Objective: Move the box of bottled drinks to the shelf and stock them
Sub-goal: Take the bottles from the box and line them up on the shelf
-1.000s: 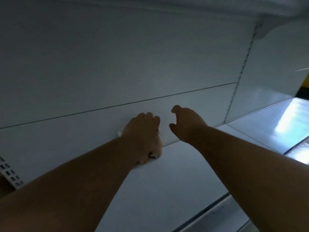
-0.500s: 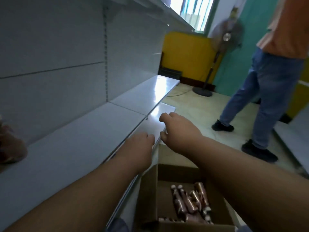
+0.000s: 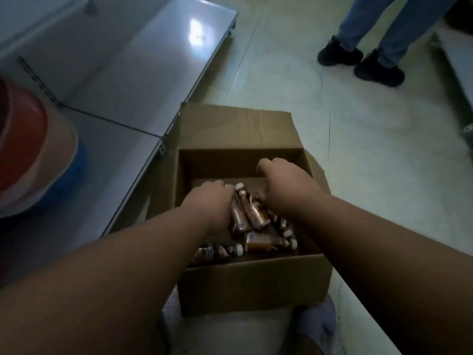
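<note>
Both hands dropped from shelf into box | left hand, right hand over bottles; grip unclear

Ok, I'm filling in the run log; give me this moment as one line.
phase: picking from box | left hand: on bottles | right hand: reaching into cardboard box | grasp: unclear | shelf: beside box
</note>
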A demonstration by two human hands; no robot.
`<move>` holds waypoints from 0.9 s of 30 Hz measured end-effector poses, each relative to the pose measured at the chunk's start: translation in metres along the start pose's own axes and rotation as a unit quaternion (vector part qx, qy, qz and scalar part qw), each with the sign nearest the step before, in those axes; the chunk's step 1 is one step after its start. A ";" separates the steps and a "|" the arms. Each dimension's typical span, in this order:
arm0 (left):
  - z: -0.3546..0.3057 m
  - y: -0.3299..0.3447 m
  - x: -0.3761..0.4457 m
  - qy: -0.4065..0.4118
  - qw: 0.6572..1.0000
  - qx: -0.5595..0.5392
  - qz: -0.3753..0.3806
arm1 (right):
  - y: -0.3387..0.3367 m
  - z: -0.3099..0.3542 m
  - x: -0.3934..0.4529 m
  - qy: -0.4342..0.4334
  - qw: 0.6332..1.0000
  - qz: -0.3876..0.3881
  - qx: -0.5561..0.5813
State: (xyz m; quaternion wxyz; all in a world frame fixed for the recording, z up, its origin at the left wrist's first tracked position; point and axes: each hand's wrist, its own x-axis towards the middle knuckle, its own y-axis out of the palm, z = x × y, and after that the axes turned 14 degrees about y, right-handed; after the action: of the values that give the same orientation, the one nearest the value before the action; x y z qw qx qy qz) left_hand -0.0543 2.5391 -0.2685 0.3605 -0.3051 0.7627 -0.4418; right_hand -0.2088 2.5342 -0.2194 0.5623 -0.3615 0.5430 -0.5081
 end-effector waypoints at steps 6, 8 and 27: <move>0.028 0.066 0.078 -0.042 0.995 -0.056 0.075 | 0.087 -0.029 0.077 0.020 0.996 0.084 0.032; 0.041 0.085 0.099 -0.083 0.990 -0.083 0.081 | 0.107 -0.031 0.102 0.023 0.993 0.112 0.039; 0.090 0.111 0.133 -0.202 0.918 -0.340 -0.014 | 0.153 -0.009 0.165 0.055 0.957 0.278 -0.065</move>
State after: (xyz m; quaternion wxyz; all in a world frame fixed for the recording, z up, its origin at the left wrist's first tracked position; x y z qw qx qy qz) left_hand -0.0706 2.4406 -0.4366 0.3751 -0.5032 0.7733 -0.0896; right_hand -0.2079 2.4103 -0.4079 0.6254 -0.2037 0.6844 -0.3147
